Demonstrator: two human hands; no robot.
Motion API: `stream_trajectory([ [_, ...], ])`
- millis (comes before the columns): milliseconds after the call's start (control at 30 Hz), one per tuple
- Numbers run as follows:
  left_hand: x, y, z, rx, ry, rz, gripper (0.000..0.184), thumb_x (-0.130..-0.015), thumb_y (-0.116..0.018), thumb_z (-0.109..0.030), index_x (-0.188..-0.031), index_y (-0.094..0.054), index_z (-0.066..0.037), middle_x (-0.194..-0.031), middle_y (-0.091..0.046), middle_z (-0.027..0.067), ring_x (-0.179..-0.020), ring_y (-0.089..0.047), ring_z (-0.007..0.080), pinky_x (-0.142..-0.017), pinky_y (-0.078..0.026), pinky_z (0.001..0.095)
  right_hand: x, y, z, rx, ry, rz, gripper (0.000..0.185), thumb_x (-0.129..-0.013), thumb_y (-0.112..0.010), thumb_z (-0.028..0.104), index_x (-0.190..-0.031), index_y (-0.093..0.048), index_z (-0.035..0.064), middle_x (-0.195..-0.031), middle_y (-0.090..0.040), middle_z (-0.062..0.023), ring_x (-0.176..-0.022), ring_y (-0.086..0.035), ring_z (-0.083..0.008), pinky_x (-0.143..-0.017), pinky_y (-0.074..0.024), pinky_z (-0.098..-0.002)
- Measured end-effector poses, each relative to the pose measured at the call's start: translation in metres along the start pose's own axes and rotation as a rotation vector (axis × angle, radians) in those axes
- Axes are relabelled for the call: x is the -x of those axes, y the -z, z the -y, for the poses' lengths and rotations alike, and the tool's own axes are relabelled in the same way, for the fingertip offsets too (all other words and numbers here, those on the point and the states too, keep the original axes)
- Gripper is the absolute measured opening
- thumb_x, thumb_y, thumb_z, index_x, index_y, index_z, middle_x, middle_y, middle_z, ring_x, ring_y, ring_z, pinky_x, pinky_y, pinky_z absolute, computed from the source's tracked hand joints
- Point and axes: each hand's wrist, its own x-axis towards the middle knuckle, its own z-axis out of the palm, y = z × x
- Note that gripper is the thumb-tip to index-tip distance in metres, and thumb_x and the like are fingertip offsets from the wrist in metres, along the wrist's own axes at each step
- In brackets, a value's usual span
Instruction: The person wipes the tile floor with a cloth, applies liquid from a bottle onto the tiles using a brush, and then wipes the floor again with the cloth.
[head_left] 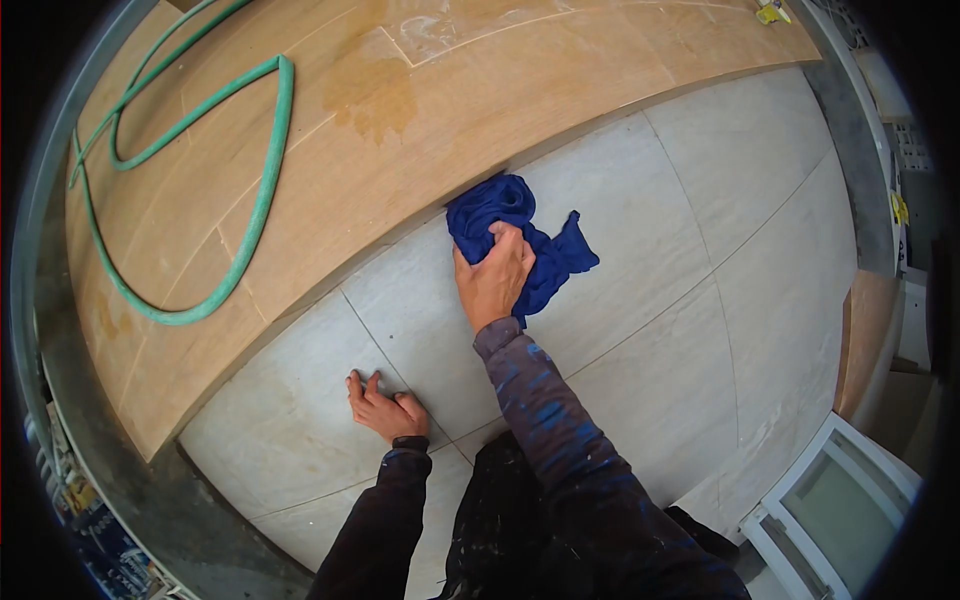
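My right hand (495, 275) is closed on a crumpled blue cloth (548, 268), which lies on the pale floor tiles (640, 190) against the edge of a raised tan tiled step (370, 190). Part of the cloth spreads to the right of the fingers. To the lower left, my left hand (388, 408) is over the tiles near a joint, its fingers apart and slightly curled, holding nothing. Both sleeves are dark, the right one marked with blue.
A green hose (270, 190) loops over the step at the left. Wet patches and tape-like lines mark the step. At the lower right stands a white framed panel (835, 510), with a brown board (868, 340) above it. A yellow item (772, 13) lies at the top right.
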Motion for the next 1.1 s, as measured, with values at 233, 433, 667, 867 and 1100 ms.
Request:
stream_trajectory([
  [233, 0.005, -0.006, 0.009, -0.035, 0.005, 0.018, 0.056, -0.075, -0.051, -0.007, -0.129, -0.057, 0.004, -0.158, -0.042, 0.0258, -0.150, -0.036, 0.0458, -0.118, -0.027, 0.0590, -0.187, 0.051, -0.114, 0.360, -0.249, -0.261, 0.071, -0.075, -0.087, 0.019, -0.130, -0.047, 0.0005, -0.117, -0.066, -0.0189, -0.117, -0.064, -0.0366, -0.107, -0.0391, -0.0519],
  [433, 0.001, -0.007, 0.006, -0.018, -0.029, 0.004, 0.054, -0.077, -0.054, -0.010, -0.129, -0.056, 0.005, -0.157, -0.042, 0.0272, -0.151, -0.035, 0.0471, -0.119, -0.027, 0.0621, -0.167, 0.040, -0.121, 0.287, -0.065, -0.267, 0.061, -0.073, -0.087, 0.019, -0.116, -0.048, 0.0000, -0.107, -0.066, -0.0200, -0.111, -0.063, -0.0411, -0.105, -0.0390, -0.0522],
  [667, 0.001, -0.002, 0.004, -0.045, -0.044, -0.013, 0.053, -0.077, -0.052, -0.010, -0.128, -0.056, 0.006, -0.158, -0.043, 0.0260, -0.151, -0.036, 0.0454, -0.118, -0.028, 0.0589, 0.064, -0.031, 0.057, -0.020, 0.296, 0.242, 0.061, -0.065, -0.091, 0.014, -0.111, -0.053, 0.0007, -0.112, -0.064, -0.0193, -0.117, -0.058, -0.0360, -0.111, -0.0350, -0.0557],
  [867, 0.003, -0.004, 0.005, -0.053, -0.053, -0.011, 0.051, -0.077, -0.049, -0.009, -0.125, -0.057, 0.006, -0.158, -0.043, 0.0261, -0.150, -0.038, 0.0433, -0.117, -0.029, 0.0574, 0.040, -0.038, 0.026, -0.109, 0.544, 0.274, 0.045, -0.072, -0.083, 0.007, -0.111, -0.060, 0.0071, -0.106, -0.071, -0.0065, -0.115, -0.062, -0.0282, -0.114, -0.0335, -0.0579],
  [1100, 0.005, -0.009, 0.011, -0.047, -0.035, -0.020, 0.053, -0.073, -0.047, -0.004, -0.123, -0.056, 0.008, -0.159, -0.042, 0.0290, -0.148, -0.039, 0.0453, -0.116, -0.028, 0.0571, -0.194, 0.080, -0.151, 0.303, 0.201, -0.080, 0.066, -0.074, -0.088, 0.019, -0.129, -0.054, 0.0075, -0.120, -0.068, -0.0108, -0.120, -0.062, -0.0305, -0.114, -0.0349, -0.0543],
])
